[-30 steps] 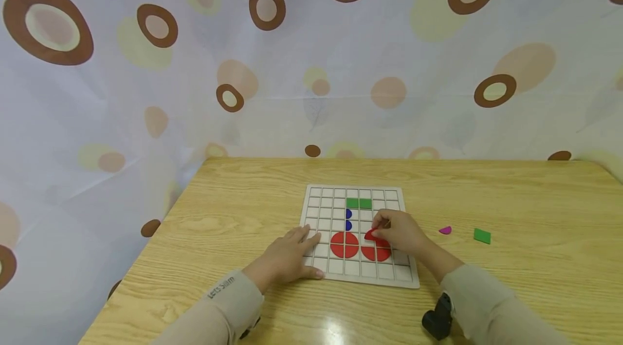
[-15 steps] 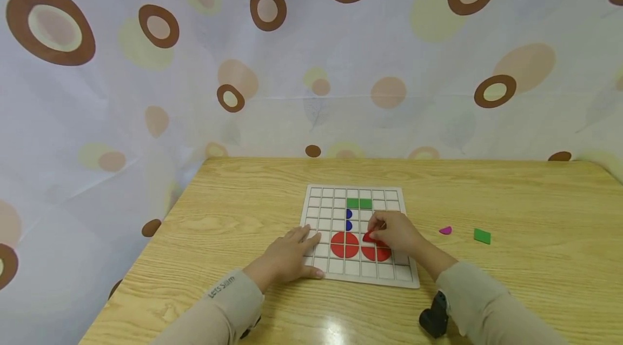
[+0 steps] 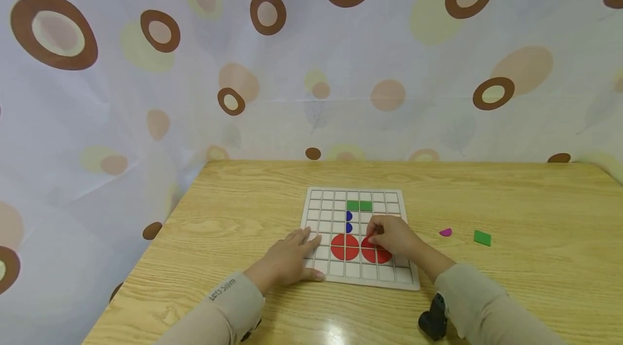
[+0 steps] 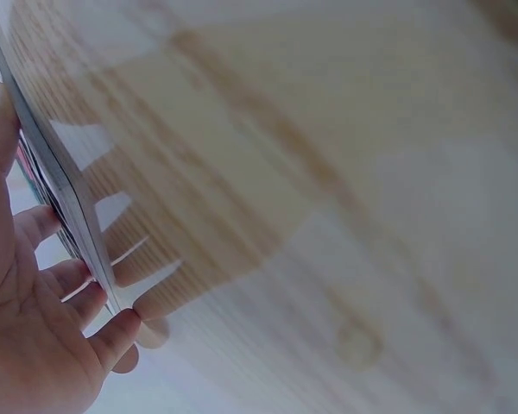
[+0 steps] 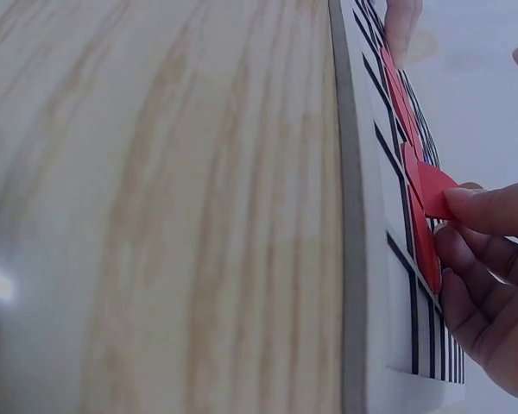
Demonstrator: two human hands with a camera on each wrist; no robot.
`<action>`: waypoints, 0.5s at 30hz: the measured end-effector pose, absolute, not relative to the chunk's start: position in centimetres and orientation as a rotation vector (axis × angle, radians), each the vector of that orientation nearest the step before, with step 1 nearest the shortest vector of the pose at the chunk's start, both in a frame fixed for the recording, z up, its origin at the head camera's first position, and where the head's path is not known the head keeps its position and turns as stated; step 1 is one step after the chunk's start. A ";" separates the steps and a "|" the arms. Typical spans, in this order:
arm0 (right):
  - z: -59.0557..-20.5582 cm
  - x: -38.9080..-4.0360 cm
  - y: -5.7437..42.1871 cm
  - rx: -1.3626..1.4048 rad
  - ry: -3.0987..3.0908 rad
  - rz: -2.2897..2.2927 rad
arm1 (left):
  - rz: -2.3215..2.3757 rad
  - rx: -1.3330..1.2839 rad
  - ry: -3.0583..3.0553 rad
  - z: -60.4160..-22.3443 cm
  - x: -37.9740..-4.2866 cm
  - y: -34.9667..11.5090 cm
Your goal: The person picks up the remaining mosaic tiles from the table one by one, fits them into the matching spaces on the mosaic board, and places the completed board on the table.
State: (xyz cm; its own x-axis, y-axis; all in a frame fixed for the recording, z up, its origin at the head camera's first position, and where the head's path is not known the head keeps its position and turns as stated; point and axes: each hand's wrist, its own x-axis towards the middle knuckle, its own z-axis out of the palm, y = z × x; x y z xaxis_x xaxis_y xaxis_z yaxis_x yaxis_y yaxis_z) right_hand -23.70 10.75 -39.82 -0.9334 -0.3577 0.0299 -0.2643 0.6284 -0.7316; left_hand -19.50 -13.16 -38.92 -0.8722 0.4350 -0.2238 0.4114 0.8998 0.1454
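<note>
A white board (image 3: 337, 269) ruled into squares lies on the table. My right hand (image 3: 395, 234) pinches a red quarter-circle piece (image 5: 433, 191) between thumb and fingers, tilted over the board in the right wrist view. Beneath and beside it, more red pieces (image 3: 376, 256) form part of a second disc. To their left, red quarter-circles make a full disc (image 3: 338, 240). With fingers spread, my left hand (image 3: 287, 258) rests at the board's left edge, the thumb by its near corner. Farther up the board are two blue half-circles (image 3: 349, 216) and green pieces (image 3: 353, 205).
Right of the board, a small magenta half-circle (image 3: 445, 232) and a green four-sided piece (image 3: 482, 238) lie on the wooden table (image 3: 545, 269). A black device (image 3: 433, 320) hangs at the right cuff. A patterned cloth (image 3: 272, 134) stands behind the table.
My right hand has shifted slightly left, bringing the pinched red piece lower and flatter against the second red disc. My left hand stays in place at the board's edge.
</note>
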 end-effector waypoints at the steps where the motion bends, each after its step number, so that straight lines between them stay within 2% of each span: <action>1: -39.8 -23.7 10.7 -0.525 2.726 -1.187 | 0.140 0.639 2.814 -38.9 -19.5 -13.1; 15: -39.7 -23.4 10.6 -0.515 2.773 -1.120 | 0.142 0.656 2.816 -38.9 -19.4 -13.1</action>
